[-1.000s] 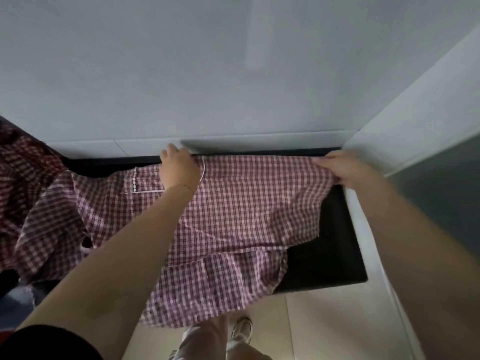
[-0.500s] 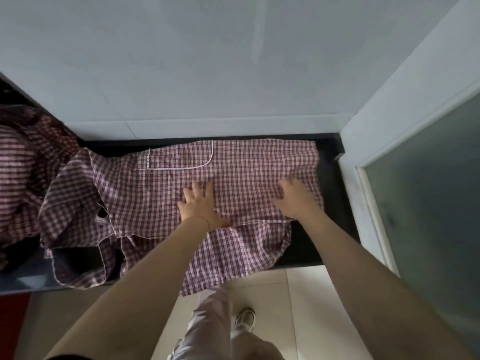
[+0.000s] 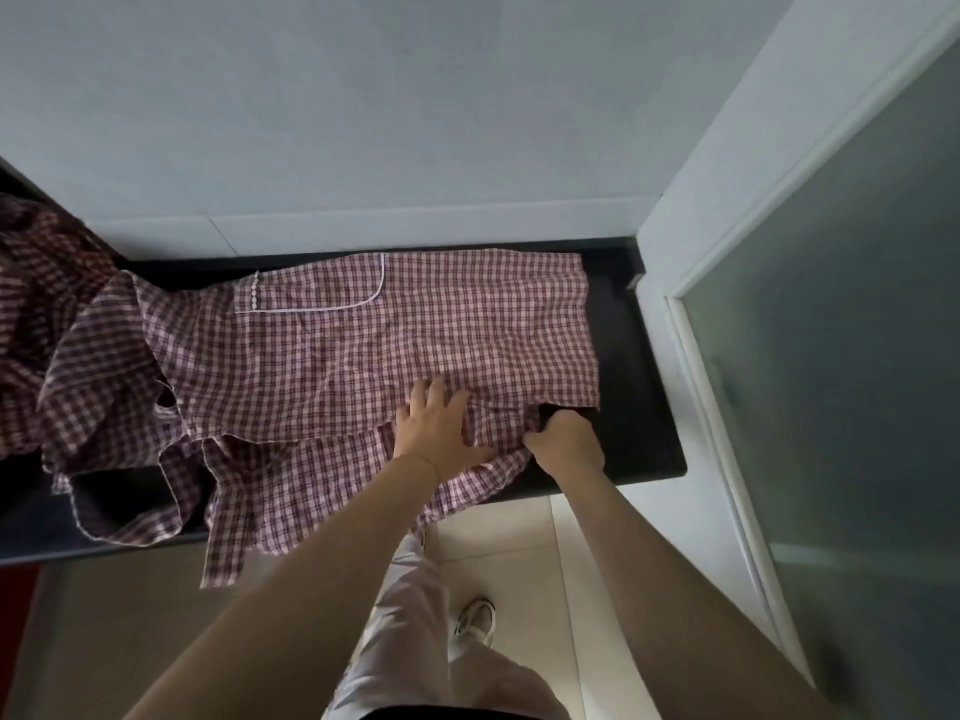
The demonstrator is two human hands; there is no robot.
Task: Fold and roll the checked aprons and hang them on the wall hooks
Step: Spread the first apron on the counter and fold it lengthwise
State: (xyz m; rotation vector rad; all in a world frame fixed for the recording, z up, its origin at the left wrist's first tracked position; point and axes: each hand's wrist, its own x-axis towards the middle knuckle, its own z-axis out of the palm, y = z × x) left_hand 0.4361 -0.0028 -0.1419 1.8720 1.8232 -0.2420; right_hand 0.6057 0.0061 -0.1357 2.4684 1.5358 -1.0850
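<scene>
1. Across the dark surface [image 3: 644, 407] lies the checked apron [image 3: 415, 330], near hem drooping over the front edge.
2. Left hand [image 3: 439, 433] presses flat, fingers spread; right hand [image 3: 566, 441] curls round the hem.
3. Soft, light, slippery cloth, so best gripped at hems and corners.

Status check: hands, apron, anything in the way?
Left hand flat on checked apron. Right hand gripping its near edge. Apron spread on black counter, unrolled. More checked cloth bunched left.

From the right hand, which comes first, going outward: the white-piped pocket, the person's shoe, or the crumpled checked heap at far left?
Measured from the right hand in the head view:
1. Shoe, below on the floor.
2. Pocket, up and left on the apron.
3. Checked heap, far left.
</scene>
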